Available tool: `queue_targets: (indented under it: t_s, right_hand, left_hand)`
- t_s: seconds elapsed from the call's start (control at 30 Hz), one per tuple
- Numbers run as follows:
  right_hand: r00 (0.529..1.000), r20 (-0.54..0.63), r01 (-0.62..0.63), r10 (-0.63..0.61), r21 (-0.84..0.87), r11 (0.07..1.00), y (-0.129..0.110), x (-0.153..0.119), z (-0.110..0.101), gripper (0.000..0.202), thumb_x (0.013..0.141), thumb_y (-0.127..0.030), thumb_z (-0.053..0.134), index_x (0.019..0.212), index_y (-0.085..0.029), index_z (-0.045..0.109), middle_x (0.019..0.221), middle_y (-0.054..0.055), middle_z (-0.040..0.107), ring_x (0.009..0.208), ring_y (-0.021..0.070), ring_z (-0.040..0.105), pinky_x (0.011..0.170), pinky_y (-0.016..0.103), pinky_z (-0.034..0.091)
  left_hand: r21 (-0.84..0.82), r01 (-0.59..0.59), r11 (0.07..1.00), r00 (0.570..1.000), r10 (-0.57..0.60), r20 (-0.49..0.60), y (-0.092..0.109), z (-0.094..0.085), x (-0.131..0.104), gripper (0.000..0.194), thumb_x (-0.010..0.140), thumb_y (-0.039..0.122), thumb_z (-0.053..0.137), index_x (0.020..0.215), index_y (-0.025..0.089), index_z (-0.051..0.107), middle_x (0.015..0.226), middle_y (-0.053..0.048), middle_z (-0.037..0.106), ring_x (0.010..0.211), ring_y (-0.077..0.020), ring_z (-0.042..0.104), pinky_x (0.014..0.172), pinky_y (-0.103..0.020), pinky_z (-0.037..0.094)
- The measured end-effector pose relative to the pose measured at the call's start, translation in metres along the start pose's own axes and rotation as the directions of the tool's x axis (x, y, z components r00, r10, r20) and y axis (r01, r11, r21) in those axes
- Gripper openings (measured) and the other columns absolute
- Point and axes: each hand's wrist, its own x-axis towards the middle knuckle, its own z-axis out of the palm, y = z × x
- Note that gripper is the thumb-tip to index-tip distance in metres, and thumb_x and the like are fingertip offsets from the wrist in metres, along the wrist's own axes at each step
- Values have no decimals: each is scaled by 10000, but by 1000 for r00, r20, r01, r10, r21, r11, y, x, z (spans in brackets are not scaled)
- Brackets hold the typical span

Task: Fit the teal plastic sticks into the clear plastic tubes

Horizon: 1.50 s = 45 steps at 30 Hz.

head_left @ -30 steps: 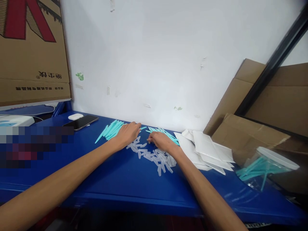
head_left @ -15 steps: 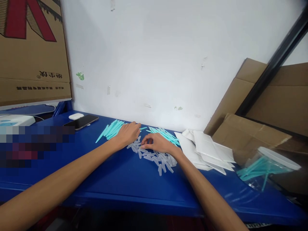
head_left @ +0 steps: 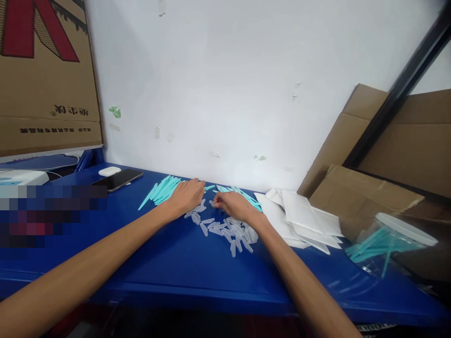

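My left hand is closed around a slim teal plastic stick, whose end pokes out to the right of the fingers. Facing it, my right hand pinches a small translucent plastic cap between thumb and fingers. The cap is near the stick but apart from it. Below both hands lies a loose scatter of similar translucent caps. One pile of teal sticks rests by my left hand. A second pile of teal sticks is partly hidden behind my right hand.
White paper sheets or bags lie right of the caps. A clear tub with a white lid holds teal sticks at the right. A phone and a white case are at the left. Cardboard leans at the right.
My right hand has lifted away from the scattered caps, moving slightly up with a cap in its pinch. My left hand stays nearly in place.
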Motion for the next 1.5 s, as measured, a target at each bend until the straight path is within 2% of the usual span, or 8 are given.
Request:
queue_targets:
  t_s: [0.17, 0.27, 0.6, 0.83, 1.03, 1.23, 1.37, 1.5]
  right_hand:
    - [965, -233, -137, 120, -57, 989, 22, -5, -14, 125, 954, -322, 522, 1004, -250, 612, 878, 5, 716, 748, 156, 633, 619, 240, 345]
    - [944, -305, -160, 129, -79, 984, 33, -6, -14, 129, 950, -338, 527, 1005, -274, 624, 951, -6, 730, 789, 168, 654, 635, 249, 361]
    - [958, -286, -56, 39, -52, 997, 31, -6, -11, 162, 962, -352, 499, 1030, -286, 631, 894, -12, 733, 717, 157, 658, 632, 253, 385]
    - [968, -249, 17, 4, 85, 996, 24, -3, -6, 137, 949, -318, 522, 986, -261, 641, 845, -22, 724, 608, 124, 638, 627, 236, 394]
    - [964, -266, 64, -23, 149, 987, 16, 0, 1, 148, 950, -308, 517, 987, -250, 648, 837, -15, 726, 580, 120, 632, 644, 235, 414]
    - [966, -258, 28, 13, 153, 988, 12, -1, -1, 165, 948, -325, 517, 1016, -254, 650, 859, -13, 730, 583, 122, 632, 665, 238, 427]
    - [969, -243, -7, 43, 149, 989, 8, -2, -4, 190, 950, -346, 511, 1033, -256, 657, 875, 0, 732, 607, 135, 638, 685, 249, 438]
    - [962, -263, -21, 68, 177, 984, 8, -3, -9, 207, 941, -379, 522, 1021, -253, 666, 885, 8, 732, 595, 136, 629, 683, 257, 445]
  left_hand:
    - [8, -58, 998, 998, 58, 19, 2, -3, 2, 396, 993, 318, 273, 935, 150, 627, 906, -142, 678, 740, -256, 650, 604, -313, 367]
    - [12, -100, 995, 994, 99, 40, 2, -3, 4, 322, 973, 261, 315, 925, 157, 616, 860, -135, 687, 721, -255, 649, 587, -306, 347]
    - [-48, -152, 987, 987, 154, 35, 1, -2, 4, 208, 874, 122, 418, 981, 187, 584, 890, -90, 697, 726, -226, 640, 592, -279, 328]
    - [-111, -199, 974, 980, 197, -26, 6, -6, 0, 307, 971, 276, 313, 890, 191, 597, 810, -77, 673, 684, -205, 617, 554, -282, 304]
    - [-162, -197, 967, 980, 192, -47, 7, -8, -4, 320, 948, 280, 338, 910, 197, 644, 846, -79, 694, 717, -209, 627, 582, -296, 339]
    - [-207, -172, 963, 984, 158, -81, 11, -16, -8, 338, 925, 323, 362, 1143, 232, 603, 922, -62, 715, 719, -202, 627, 587, -288, 357]
    - [-222, -159, 962, 987, 148, -66, 12, -20, -8, 343, 920, 384, 383, 1139, 228, 595, 864, -58, 710, 706, -200, 625, 580, -277, 355]
    - [-250, -158, 955, 987, 147, -62, 11, -19, -5, 316, 918, 334, 387, 1132, 219, 589, 851, -56, 704, 695, -191, 621, 578, -272, 357]
